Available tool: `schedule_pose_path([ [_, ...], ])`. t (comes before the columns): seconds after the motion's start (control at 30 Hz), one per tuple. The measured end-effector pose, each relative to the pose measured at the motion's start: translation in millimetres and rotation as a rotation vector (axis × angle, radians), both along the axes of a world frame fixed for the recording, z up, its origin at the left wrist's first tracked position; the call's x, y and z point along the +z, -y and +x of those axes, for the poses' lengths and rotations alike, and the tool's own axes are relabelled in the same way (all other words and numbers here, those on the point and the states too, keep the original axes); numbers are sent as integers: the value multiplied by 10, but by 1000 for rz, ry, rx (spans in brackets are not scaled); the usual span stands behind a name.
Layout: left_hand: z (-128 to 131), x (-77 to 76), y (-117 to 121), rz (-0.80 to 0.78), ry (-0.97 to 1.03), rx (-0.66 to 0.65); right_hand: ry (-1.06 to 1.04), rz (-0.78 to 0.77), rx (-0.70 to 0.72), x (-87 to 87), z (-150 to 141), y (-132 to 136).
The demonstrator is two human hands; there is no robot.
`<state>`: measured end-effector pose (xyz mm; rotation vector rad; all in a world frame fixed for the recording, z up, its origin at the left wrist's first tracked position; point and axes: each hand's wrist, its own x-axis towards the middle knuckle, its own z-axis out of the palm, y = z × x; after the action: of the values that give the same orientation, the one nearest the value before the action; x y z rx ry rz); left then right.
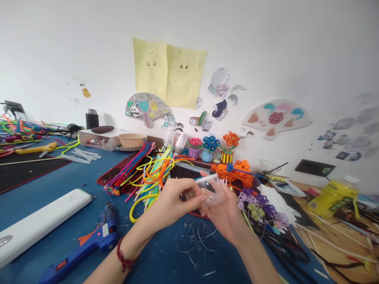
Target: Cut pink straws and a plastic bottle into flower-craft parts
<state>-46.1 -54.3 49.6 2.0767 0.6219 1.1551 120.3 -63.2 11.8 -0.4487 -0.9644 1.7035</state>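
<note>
Over the middle of the blue table mat, my left hand [177,199] pinches the edge of a crumpled clear plastic wrapper [213,197]. My right hand [226,215] holds the same wrapper from the other side, fingers curled around it. A white stick [209,178] pokes out between the hands along the top of the wrapper; which hand grips it, I cannot tell. Bundled colourful pipe cleaners [156,169] lie just behind my left hand. Orange pipe-cleaner flowers [237,173] and purple ones [260,203] rest beyond and beside my right hand.
A blue glue gun [100,236] lies at left beside a long white device [44,225]. Small potted pipe-cleaner flowers [211,148] stand along the wall. Black-handled scissors [291,248] and a yellow drink bottle [334,197] are at right. Thin clear strands [201,236] litter the mat.
</note>
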Motion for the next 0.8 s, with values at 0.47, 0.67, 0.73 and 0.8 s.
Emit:
schedule_pose_path([
  [0.47, 137, -358, -333, -105, -104, 281, 240, 244, -257, -215, 102, -325],
  [0.67, 130, -514, -501, -113, -193, 273, 372, 190, -261, -291, 67, -329],
  [0.73, 111, -550, -547, -94, -244, 325, 401, 137, -342, -299, 50, -330],
  [0.8, 99, -597, -591, -70, -313, 375, 414, 117, -418, -317, 51, -355],
])
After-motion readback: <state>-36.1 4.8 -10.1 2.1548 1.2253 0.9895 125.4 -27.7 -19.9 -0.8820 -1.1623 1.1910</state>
